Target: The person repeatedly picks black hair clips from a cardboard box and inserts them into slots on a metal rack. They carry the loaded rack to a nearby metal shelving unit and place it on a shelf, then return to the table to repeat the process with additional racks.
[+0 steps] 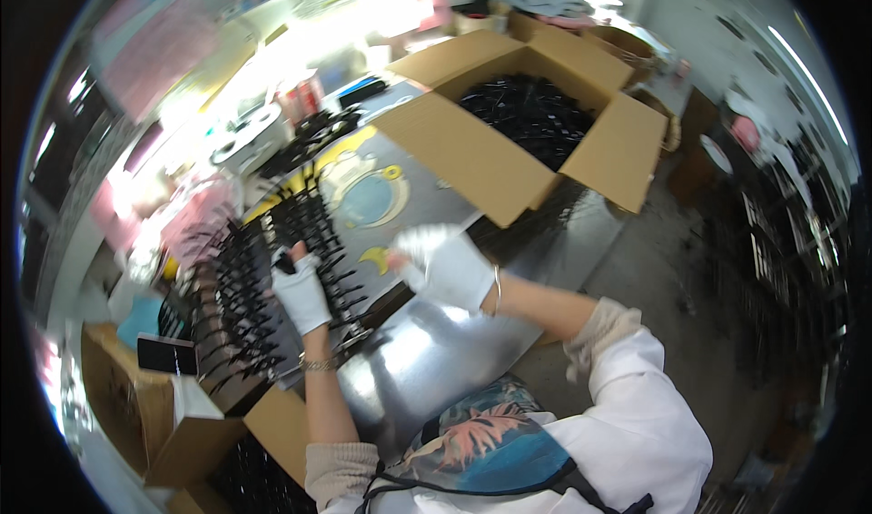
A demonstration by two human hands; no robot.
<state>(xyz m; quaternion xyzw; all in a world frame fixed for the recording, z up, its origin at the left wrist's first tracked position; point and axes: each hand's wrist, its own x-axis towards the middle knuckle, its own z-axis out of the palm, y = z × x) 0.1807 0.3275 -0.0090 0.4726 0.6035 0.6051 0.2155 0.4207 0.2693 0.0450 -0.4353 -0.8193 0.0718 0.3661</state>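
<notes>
In the centre-left of the frame, the left hand (302, 296), covered by a white glove with bare fingertips, is placed among rows of thin black curved prongs (241, 301). A small black piece (285, 261) is seen at its partly bent fingers; whether it is gripped cannot be told. The right hand (450, 267), likewise white-gloved, is blurred at mid-frame above the grey table mat with yellow shapes (427, 196); its fingers appear curled, but whether anything is held cannot be told. Below it, a shiny silver metal surface (409, 346) is seen. At upper centre-right, a pile of glossy black pieces (527, 114) is contained in an open brown cardboard box (468, 151). At lower left, another brown cardboard box (123, 405) is seen.
</notes>
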